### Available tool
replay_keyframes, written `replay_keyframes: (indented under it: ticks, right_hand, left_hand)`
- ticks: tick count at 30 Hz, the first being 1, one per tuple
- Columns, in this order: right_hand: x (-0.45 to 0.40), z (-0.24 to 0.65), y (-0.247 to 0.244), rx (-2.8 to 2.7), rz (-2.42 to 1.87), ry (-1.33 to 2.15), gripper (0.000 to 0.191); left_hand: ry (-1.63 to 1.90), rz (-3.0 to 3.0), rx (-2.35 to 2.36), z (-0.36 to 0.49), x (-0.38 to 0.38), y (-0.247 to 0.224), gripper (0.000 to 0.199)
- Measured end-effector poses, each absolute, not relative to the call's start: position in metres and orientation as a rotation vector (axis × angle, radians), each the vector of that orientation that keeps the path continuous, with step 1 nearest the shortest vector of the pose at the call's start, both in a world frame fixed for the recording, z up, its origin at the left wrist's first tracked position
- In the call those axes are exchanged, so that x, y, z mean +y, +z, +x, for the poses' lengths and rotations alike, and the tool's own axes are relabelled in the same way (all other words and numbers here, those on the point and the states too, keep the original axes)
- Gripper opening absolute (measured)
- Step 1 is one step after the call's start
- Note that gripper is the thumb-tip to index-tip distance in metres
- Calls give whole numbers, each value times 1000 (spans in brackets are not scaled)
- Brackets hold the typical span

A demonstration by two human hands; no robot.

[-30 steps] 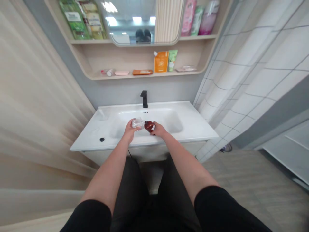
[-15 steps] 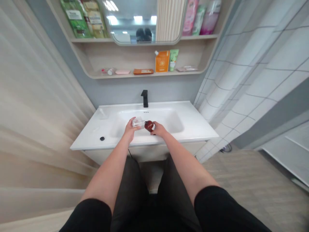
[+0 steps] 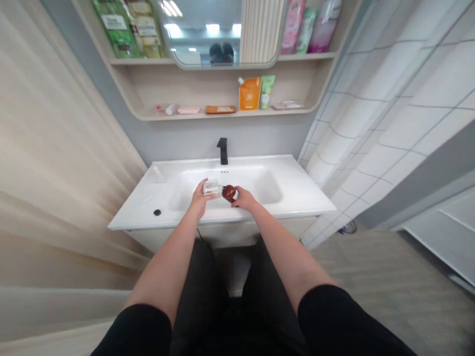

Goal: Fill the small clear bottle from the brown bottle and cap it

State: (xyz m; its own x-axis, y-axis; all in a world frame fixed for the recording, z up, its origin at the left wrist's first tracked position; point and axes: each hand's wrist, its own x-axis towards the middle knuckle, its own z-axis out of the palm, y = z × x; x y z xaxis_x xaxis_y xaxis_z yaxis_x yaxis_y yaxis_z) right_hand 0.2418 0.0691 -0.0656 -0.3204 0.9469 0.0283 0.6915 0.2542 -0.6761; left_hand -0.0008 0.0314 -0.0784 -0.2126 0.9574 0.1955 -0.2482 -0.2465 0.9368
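Over the white sink basin (image 3: pixel 265 185), my left hand (image 3: pixel 199 199) is closed around a clear bottle (image 3: pixel 211 187), tilted on its side with its neck to the right. My right hand (image 3: pixel 244 198) grips a brown bottle (image 3: pixel 228 193) with a white label, tipped so that its mouth faces the clear bottle's neck. The two mouths meet or nearly meet; I cannot tell whether liquid passes between them. On the counter to the left lies a small round black cap (image 3: pixel 157 212). A clear plastic piece (image 3: pixel 159 174), hard to make out, stands near the back left corner.
Behind the basin rises a black faucet (image 3: pixel 223 151). Above it, a shelf (image 3: pixel 148 117) carries an orange pouch (image 3: pixel 250 94), a green tube (image 3: pixel 266 92) and small packets. A mirror (image 3: pixel 208 29) hangs between several bottles. A beige curtain (image 3: pixel 55 148) borders the left side.
Almost nothing differs. Both bottles stay mouth to mouth, with at most a very slight shift to the left.
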Motion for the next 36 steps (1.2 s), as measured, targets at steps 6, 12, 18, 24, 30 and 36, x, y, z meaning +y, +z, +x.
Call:
replay_keyframes:
  ticks: [6,12,18,24,30,36]
  right_hand:
    - [70,241,-66,-2102,-1500,783,82]
    - [71,241,-66,-2110,-1500,785,81]
    - [70,241,-66,-2114,-1485,804,81]
    - [70,241,-65,-2141,-1496,751,82]
    - [67,241,-63,-2137,-1468,747,79]
    - [68,241,-64,-2131,-1451,764,79]
  left_hand:
    - [1627,1078,1014,-1,31,-78,98]
    - [1618,1100,1031,0,28,-75,101]
    - [1633,1092,1042,0,27,-74,99]
    - [1630,1070,1008,0,27,-74,100]
    - [1637,1056,1000,0,25,-74,98]
    - [1634,1074,1028,1,23,-75,99]
